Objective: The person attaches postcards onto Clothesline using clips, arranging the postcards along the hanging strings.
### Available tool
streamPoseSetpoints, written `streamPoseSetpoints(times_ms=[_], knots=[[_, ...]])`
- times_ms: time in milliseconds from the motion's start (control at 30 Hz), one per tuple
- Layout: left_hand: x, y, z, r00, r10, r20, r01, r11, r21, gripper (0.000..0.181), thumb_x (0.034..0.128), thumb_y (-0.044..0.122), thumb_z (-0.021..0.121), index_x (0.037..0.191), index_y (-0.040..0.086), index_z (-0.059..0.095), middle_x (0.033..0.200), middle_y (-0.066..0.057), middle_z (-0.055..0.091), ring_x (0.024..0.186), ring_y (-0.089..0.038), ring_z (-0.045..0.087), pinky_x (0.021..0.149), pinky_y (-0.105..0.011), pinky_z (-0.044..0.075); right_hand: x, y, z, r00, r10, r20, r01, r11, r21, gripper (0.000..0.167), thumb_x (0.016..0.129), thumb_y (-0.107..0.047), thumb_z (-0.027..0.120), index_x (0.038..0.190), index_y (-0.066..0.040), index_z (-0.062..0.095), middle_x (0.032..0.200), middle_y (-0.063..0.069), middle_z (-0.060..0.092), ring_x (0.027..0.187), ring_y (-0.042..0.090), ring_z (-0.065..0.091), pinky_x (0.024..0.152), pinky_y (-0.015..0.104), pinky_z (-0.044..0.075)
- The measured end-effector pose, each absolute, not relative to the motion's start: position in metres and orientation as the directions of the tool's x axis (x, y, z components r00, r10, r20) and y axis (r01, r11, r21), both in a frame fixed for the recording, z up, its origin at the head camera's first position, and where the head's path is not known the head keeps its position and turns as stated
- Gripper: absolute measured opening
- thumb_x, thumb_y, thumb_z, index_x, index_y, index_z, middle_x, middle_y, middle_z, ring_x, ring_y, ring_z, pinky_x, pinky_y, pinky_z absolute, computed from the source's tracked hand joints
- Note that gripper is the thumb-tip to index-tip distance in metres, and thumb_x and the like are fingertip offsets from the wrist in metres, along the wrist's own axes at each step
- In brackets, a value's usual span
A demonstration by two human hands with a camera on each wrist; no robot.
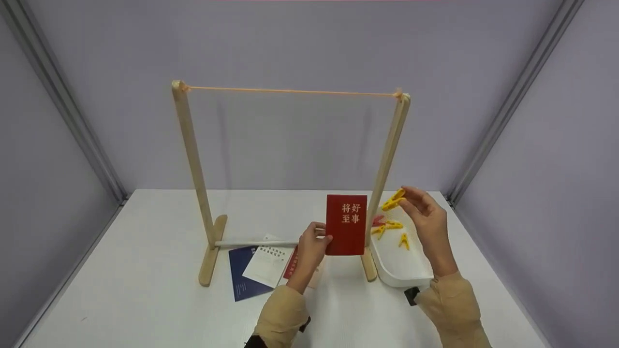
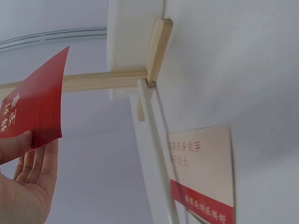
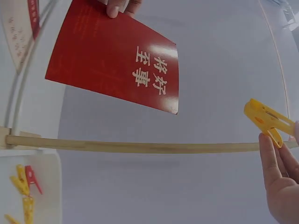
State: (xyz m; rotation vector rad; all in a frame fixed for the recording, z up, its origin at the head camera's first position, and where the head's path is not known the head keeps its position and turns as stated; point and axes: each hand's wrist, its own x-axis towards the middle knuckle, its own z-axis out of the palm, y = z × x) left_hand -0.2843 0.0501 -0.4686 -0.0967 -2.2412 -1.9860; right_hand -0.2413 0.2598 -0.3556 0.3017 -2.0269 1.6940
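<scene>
L hand (image 1: 313, 244) has a narrow pinch on the red card (image 1: 346, 225): thumb flat on the front near the lower L edge, fingers tucked behind. R hand (image 1: 428, 222) pinches a yellow peg (image 1: 394, 199) btwn thumb & fingertips, gap just the peg's width; can't tell if the peg's own jaws gape.

Pose: L forearm reaches fwd from the bottom, hand at the card's L side. R forearm angles up & in, hand raised over the white tray (image 1: 406, 266), fingertips pointing L twd the card. Both arms in tan sleeves (image 1: 283, 311).

Card's held up off the table (image 1: 135, 290), abt upright, pale characters in its upper R part. In head view it's below the string (image 1: 290, 91), its R edge by the R post (image 1: 389, 145). Surface looks flat, w/ a bit of shine at one end in R wrist view. Card & held peg are apart.

Tray sits R of the post's foot, w/ more yellow pegs (image 1: 394, 225) plus a red peg (image 1: 378, 221). Blue card (image 1: 244, 275) & white card (image 1: 268, 266) overlap on the table nr the white rod (image 1: 256, 243), partly behind the L arm.
</scene>
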Motion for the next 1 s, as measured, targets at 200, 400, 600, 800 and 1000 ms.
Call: streamPoseSetpoints(times_ms=[200, 400, 600, 800, 1000], knots=[[-0.289, 0.051, -0.44, -0.968, -0.065, 0.244, 0.229, 0.175, 0.958, 0.018, 0.0818, 0.0, 0.066, 0.097, 0.002, 0.056, 0.087, -0.01, 0.066, 0.076, -0.02, 0.065, 0.065, -0.032, 0.051, -0.249, 0.25, -0.322, -0.851, 0.079, 0.519, -0.492, 0.225, -0.841, 0.036, 0.088, -0.01, 0.062, 0.119, 0.005, 0.055, 0.108, 0.016, 0.059, 0.1, 0.016, 0.056, 0.087, 0.025, 0.043], [-0.293, 0.053, -0.411, -0.944, -0.065, 0.323, 0.312, 0.137, 0.94, 0.019, 0.0833, 0.0, 0.064, 0.1, 0.002, 0.055, 0.09, -0.01, 0.066, 0.079, -0.021, 0.065, 0.065, -0.03, 0.051, -0.26, 0.242, -0.294, -0.819, 0.035, 0.573, -0.553, 0.223, -0.803, 0.033, 0.088, -0.006, 0.061, 0.117, 0.008, 0.055, 0.107, 0.018, 0.059, 0.098, 0.017, 0.058, 0.086, 0.025, 0.044], [-0.295, 0.055, -0.385, -0.938, -0.073, 0.338, 0.332, 0.082, 0.94, 0.021, 0.0834, -0.001, 0.064, 0.103, -0.001, 0.055, 0.091, -0.012, 0.066, 0.079, -0.021, 0.065, 0.065, -0.029, 0.052, -0.267, 0.24, -0.267, -0.801, 0.029, 0.598, -0.576, 0.231, -0.784, 0.034, 0.088, -0.009, 0.06, 0.117, 0.008, 0.055, 0.107, 0.014, 0.059, 0.099, 0.017, 0.057, 0.087, 0.026, 0.044], [-0.297, 0.053, -0.366, -0.926, -0.076, 0.369, 0.362, 0.098, 0.927, 0.025, 0.0848, 0.001, 0.063, 0.108, 0.001, 0.053, 0.094, -0.011, 0.066, 0.08, -0.019, 0.064, 0.067, -0.029, 0.052, -0.27, 0.243, -0.238, -0.801, 0.028, 0.598, -0.57, 0.27, -0.776, 0.036, 0.089, -0.013, 0.06, 0.118, 0.007, 0.055, 0.109, 0.01, 0.059, 0.1, 0.016, 0.057, 0.09, 0.027, 0.042], [-0.299, 0.048, -0.353, -0.923, -0.082, 0.376, 0.375, 0.02, 0.927, 0.028, 0.0874, -0.004, 0.055, 0.113, 0.001, 0.047, 0.094, -0.011, 0.061, 0.083, -0.022, 0.061, 0.07, -0.032, 0.051, -0.277, 0.243, -0.209, -0.807, -0.005, 0.59, -0.553, 0.358, -0.753, 0.036, 0.088, -0.013, 0.061, 0.118, 0.005, 0.055, 0.114, 0.012, 0.057, 0.103, 0.015, 0.056, 0.09, 0.027, 0.042]])
